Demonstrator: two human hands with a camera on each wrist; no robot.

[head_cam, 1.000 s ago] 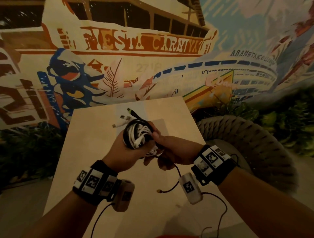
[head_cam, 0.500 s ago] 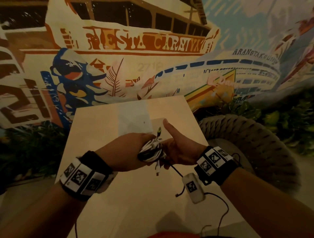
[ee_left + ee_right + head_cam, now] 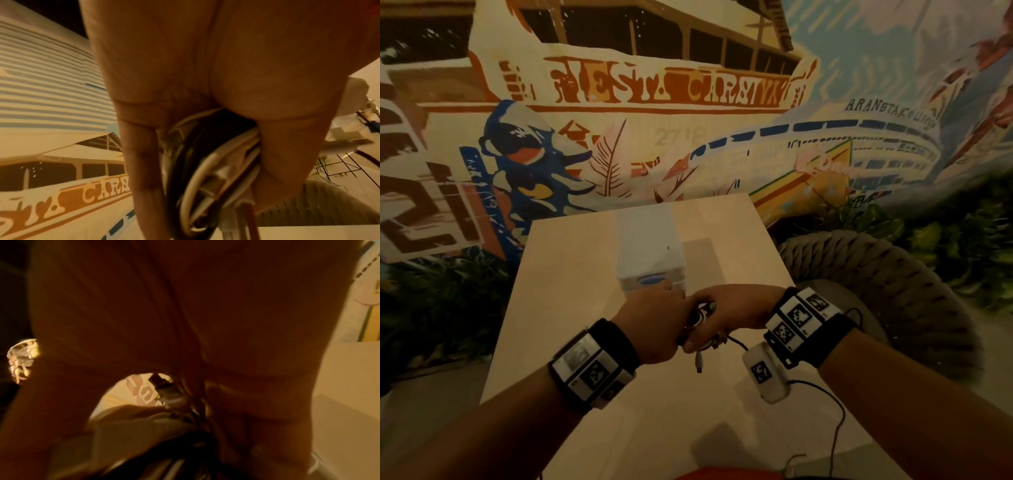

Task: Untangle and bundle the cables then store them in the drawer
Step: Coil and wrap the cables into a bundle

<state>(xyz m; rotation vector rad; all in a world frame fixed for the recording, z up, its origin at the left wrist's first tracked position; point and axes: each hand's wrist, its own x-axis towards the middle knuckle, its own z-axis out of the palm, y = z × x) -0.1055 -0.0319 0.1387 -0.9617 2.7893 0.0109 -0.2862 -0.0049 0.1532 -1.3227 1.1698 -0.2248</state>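
A coil of white and black cables (image 3: 702, 317) is squeezed between my two hands above the pale table (image 3: 571, 274); most of it is hidden. My left hand (image 3: 657, 322) has fingers curled round the cable coil (image 3: 207, 170), as the left wrist view shows. My right hand (image 3: 736, 313) closes on the same bundle from the right, thumb folded over it. A loose plug (image 3: 699, 365) dangles below the hands. Just beyond them stands a small white drawer box (image 3: 650, 250) with a blue knob (image 3: 652, 281). The right wrist view is dark, with cables (image 3: 185, 451) dimly below the palm.
A thick rope-woven seat (image 3: 876, 284) stands close to the table's right edge. A painted mural wall (image 3: 654, 102) rises behind the table, with green plants (image 3: 431, 308) at its foot on both sides. Thin sensor wires (image 3: 839, 421) trail from my right wrist.
The coil was held up open to view, then turned and squeezed flat. My right thumb, pointing up half a second ago, now lies folded over the bundle, which is mostly hidden.
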